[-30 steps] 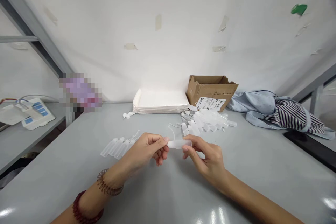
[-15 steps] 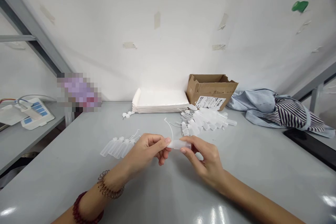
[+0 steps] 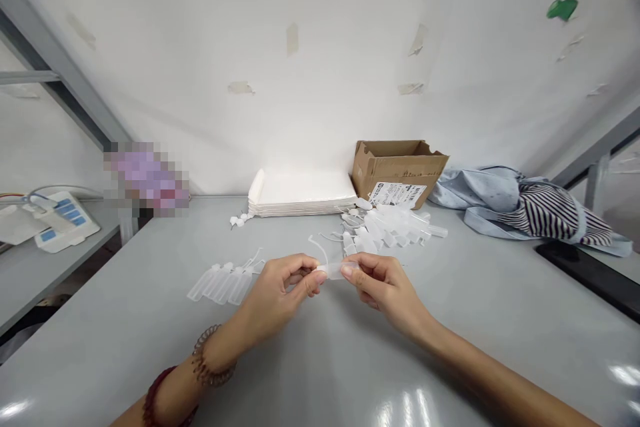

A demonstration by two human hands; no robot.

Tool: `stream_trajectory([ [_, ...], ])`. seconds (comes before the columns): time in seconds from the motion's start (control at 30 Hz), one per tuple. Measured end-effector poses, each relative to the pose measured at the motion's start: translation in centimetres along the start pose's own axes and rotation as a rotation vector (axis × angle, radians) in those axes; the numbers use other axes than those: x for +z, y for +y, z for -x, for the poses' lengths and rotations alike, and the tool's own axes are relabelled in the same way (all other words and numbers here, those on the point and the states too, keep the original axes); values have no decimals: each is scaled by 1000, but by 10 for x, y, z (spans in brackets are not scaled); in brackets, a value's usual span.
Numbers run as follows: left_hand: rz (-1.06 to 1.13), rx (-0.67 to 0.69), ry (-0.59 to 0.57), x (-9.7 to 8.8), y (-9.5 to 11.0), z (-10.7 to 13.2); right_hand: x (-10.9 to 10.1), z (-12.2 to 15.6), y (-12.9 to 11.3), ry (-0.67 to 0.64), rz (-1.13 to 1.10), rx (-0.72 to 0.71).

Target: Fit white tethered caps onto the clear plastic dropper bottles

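Note:
A small translucent plastic tube [image 3: 334,271] with a thin white curved strap lies sideways between my hands, above the table. My left hand [image 3: 293,283] pinches its left end, where the strap comes off. My right hand [image 3: 383,283] is closed on its right end, fingers and thumb covering part of it. Left of my left hand, a row of similar tubes [image 3: 220,283] with straps lies on the table. Beyond my right hand is a larger pile of such tubes [image 3: 395,225].
At the back stand a stack of white padded envelopes [image 3: 303,193] and an open cardboard box [image 3: 395,173]. Small white pieces [image 3: 241,219] lie by the stack. To the right are bundled cloth [image 3: 535,207] and a black phone-like object [image 3: 590,277] on the grey table [image 3: 320,360].
My right hand's fingers have closed further round the tube and shifted slightly toward my left hand. The camera view has moved a little.

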State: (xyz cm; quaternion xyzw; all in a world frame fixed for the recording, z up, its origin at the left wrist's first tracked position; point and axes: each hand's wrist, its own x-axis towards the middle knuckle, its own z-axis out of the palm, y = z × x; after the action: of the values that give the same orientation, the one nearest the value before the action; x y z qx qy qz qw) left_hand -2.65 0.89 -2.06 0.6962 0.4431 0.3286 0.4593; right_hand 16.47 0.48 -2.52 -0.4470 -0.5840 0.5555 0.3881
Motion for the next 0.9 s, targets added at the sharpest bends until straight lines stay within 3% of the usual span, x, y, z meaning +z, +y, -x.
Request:
stream_trajectory([
  [0.17, -82, 20, 14, 0, 1, -1, 0, -1, -1, -2, 2, 48],
  [0.37, -96, -46, 109, -4, 1, -3, -3, -7, 0, 18, 243, -68],
  [0.43, -79, -64, 163, -8, -1, -6, -11, -10, 0, 108, 357, -151],
  [0.53, -47, -75, 265, -20, -4, -10, -31, -19, 0, 384, 590, -337],
  [0.63, -21, -80, 385, -33, -7, -14, -56, -28, 1, 598, 687, -416],
  [0.77, 4, -76, 487, -47, -11, -17, -79, -39, 11, 733, 802, -462],
  [0.9, 16, -68, 552, -55, -14, -17, -89, -50, 25, 762, 919, -485],
])
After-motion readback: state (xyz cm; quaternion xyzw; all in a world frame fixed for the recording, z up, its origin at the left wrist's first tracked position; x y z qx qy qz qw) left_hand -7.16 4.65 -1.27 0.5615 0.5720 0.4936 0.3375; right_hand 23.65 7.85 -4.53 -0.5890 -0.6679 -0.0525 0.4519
